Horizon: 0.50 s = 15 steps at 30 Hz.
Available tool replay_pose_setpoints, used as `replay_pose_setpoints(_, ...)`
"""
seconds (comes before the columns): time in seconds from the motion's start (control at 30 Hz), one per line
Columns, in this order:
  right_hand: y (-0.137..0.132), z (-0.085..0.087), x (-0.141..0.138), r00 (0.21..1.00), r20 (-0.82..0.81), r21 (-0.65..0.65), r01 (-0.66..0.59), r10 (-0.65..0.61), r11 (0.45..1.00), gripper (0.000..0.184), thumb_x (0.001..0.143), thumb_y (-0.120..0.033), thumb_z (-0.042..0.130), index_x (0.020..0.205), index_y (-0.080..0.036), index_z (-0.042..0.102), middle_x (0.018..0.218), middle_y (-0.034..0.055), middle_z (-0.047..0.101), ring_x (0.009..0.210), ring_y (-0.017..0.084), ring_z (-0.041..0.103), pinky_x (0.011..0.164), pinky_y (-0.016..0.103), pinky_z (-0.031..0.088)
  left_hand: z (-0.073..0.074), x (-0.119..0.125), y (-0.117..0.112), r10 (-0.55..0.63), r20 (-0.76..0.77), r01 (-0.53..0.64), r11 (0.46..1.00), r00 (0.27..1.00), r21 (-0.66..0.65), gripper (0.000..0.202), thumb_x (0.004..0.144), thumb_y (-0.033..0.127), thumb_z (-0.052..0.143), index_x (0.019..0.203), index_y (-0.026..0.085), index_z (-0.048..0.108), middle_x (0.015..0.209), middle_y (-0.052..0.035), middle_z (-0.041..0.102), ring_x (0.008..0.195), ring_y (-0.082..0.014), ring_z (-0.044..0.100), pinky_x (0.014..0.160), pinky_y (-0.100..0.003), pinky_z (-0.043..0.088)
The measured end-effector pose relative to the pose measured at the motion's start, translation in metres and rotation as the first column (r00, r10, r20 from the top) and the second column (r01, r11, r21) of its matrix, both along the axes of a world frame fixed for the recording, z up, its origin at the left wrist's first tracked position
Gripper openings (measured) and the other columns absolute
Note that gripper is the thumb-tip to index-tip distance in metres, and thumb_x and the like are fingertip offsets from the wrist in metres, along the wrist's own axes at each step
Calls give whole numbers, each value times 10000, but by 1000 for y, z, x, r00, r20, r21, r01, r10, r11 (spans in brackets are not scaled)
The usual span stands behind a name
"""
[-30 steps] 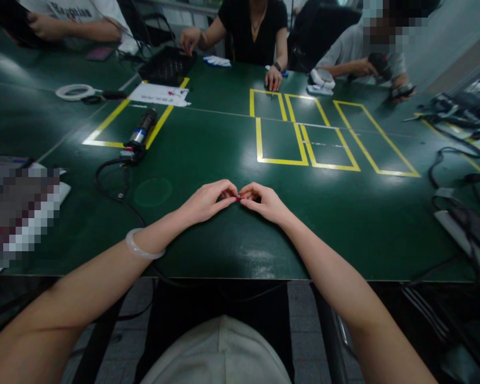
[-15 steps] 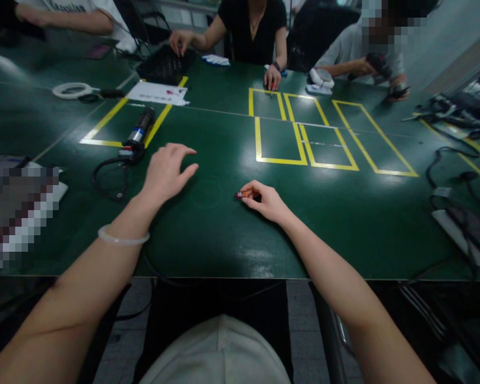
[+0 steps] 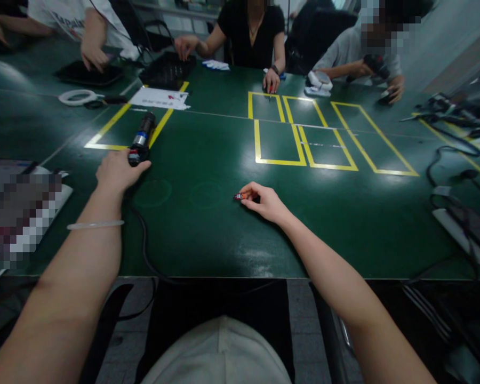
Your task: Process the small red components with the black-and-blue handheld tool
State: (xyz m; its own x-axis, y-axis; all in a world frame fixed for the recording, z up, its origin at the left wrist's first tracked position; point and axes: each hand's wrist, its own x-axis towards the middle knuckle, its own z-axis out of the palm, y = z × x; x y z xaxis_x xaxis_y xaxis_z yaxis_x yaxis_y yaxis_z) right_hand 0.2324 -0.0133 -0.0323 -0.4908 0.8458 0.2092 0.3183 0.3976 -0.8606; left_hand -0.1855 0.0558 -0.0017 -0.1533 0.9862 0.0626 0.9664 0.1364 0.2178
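My left hand [image 3: 119,169] reaches to the near end of a black cylindrical tool [image 3: 143,136] with a silver and blue band and a red patch. The thumb stands apart from the fingers, with the tool's end between them; the fingertips are partly hidden, and no firm grip shows. A black cable [image 3: 144,234] runs from near this hand over the table's front edge. At the table's middle, my right hand [image 3: 262,200] is closed in a pinch on a small red and orange piece [image 3: 238,197], too small to name its kind.
Yellow tape rectangles [image 3: 280,162] mark the green table [image 3: 208,240]. A white paper sheet [image 3: 159,98] and a black tray [image 3: 166,72] lie beyond the tool. A pixelated object [image 3: 20,208] sits at left, cables at right. Several people work across the table.
My left hand has moved left from open table to the tool's near end. My right hand stays in place with the small piece. At far left, a person's hand now reaches onto a dark tray.
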Motion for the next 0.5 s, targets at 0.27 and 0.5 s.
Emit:
replay_pose_setpoints(0.27,1,-1,0,1000,4,1,-8,8,1000,156,863,-235,643,1014,-195,627,875,17,688,769,142,621,768,304,520,4,5,4,212,18,-212,977,977,-16,713,926,586,551,1504,180,457,1353,-119,550,1072,-281,537,893,-433,453)
replay_pose_setpoints(0.5,0,1,0,1000,18,0,-2,2,1000,156,865,-244,646,1012,-197,630,853,12,685,758,141,621,759,301,517,-1,-10,15,198,67,-198,980,978,-7,793,845,530,700,1482,139,433,1292,-84,581,1007,-218,530,916,-391,446)
